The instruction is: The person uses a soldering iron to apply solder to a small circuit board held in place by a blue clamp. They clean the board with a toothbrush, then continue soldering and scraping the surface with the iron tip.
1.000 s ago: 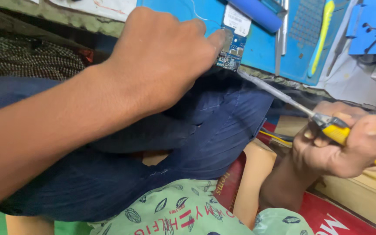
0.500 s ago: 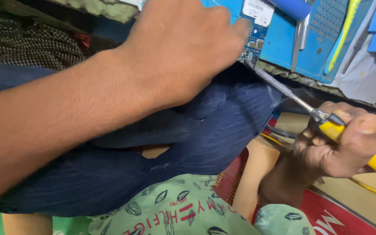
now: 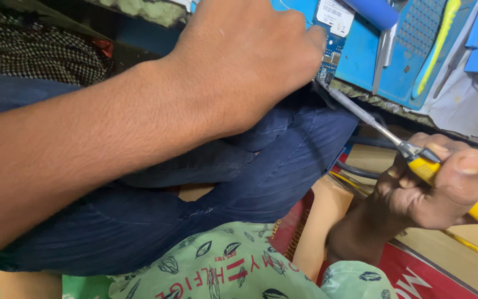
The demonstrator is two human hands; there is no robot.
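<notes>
**Board steadied at tabletop edge, iron tip on it**

Evidently, the small blue circuit board (image 3: 327,58) lay at the front edge of the blue mat (image 3: 360,61) on the tabletop, pinned under the fingertips of the left hand (image 3: 244,66). That grip was closed down flat on the board, and how much of the board it covered could not be told. The right hand (image 3: 427,191) was wrapped firmly round the yellow handle of the soldering iron (image 3: 394,144), with the metal shaft slanting up so that its tip met the board's lower edge.

Judged: the board was light, stiff, thin and fragile, with small parts easily knocked; best held by bare edges, away from the tip. The iron was rigid, presumably hot along the shaft, safe only at the handle.

Hidden: the left forearm blocked most of the mat; the exact joint under the tip was too small to resolve. The iron's rear end was cut off at the frame edge. Tweezers (image 3: 382,55) and a yellow-green tool (image 3: 438,41) lay beyond.
</notes>
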